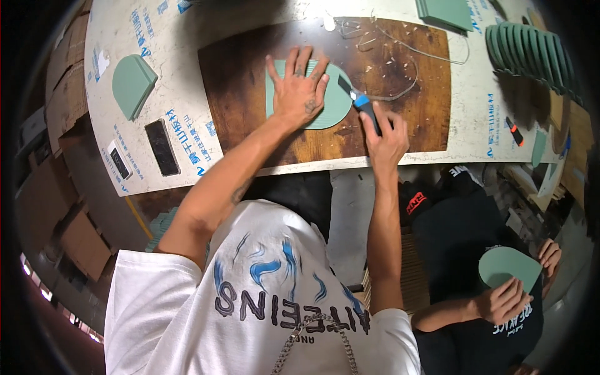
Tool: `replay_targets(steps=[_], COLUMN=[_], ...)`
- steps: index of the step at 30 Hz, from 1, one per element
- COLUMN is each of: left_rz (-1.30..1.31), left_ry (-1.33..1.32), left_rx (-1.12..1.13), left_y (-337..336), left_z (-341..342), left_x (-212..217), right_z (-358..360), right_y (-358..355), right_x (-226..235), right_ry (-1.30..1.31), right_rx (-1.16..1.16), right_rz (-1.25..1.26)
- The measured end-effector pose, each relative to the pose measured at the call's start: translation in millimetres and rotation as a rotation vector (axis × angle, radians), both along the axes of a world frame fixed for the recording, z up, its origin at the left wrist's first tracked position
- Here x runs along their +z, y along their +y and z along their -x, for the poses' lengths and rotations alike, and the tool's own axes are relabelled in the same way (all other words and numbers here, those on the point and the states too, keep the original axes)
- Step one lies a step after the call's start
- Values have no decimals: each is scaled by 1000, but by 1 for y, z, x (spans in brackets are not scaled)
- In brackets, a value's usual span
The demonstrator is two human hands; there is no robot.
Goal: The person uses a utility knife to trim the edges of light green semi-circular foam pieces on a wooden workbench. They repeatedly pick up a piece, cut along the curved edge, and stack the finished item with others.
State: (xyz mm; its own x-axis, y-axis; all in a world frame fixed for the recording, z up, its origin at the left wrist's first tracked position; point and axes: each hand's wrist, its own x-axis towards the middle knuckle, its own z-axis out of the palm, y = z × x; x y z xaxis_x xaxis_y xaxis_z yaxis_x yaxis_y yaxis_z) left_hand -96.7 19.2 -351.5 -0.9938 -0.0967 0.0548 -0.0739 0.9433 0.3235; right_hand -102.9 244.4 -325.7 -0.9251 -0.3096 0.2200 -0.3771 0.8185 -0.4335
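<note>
My left hand [299, 97] lies flat with spread fingers on a green teardrop-shaped piece [335, 111] with a ridged surface. The piece rests on a dark brown wood-grain board [419, 119]. In my right hand [389, 140] is a blue and black utility knife [364, 107]. Its blade points up and left, over the rounded right edge of the green piece. A thin pale strip [400, 96] curls away to the right from near the knife. Whether the blade touches the edge, I cannot tell.
On the white table are green pieces [131, 87], a black phone [162, 148], a row of green pieces [528, 53], a green stack [445, 14] and an orange-black cutter [515, 132]. At lower right, a co-worker's hands hold another green piece [500, 265].
</note>
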Motion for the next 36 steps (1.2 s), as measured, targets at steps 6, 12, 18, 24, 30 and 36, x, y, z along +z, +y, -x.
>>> replay_targets(steps=[6, 12, 18, 24, 30, 36], left_rz=[-10, -80, -63, -40, -64, 17], left_ry=[41, -66, -52, 7, 59, 118], left_rx=[-24, 416, 387, 377, 274, 114], left_y=[-17, 3, 1, 1, -6, -26], left_z=[15, 1, -1, -3, 6, 27], left_x=[11, 7, 2, 0, -1, 3], right_z=[-58, -61, -52, -14, 1, -40], right_y=[2, -1, 2, -15, -3, 8], right_x=[2, -4, -9, -10, -5, -4], right_ry=[10, 53, 18, 5, -32, -10], right_rx=[-121, -183, -158, -111, -44, -51], right_rz=[1, -59, -73, -41, 26, -26])
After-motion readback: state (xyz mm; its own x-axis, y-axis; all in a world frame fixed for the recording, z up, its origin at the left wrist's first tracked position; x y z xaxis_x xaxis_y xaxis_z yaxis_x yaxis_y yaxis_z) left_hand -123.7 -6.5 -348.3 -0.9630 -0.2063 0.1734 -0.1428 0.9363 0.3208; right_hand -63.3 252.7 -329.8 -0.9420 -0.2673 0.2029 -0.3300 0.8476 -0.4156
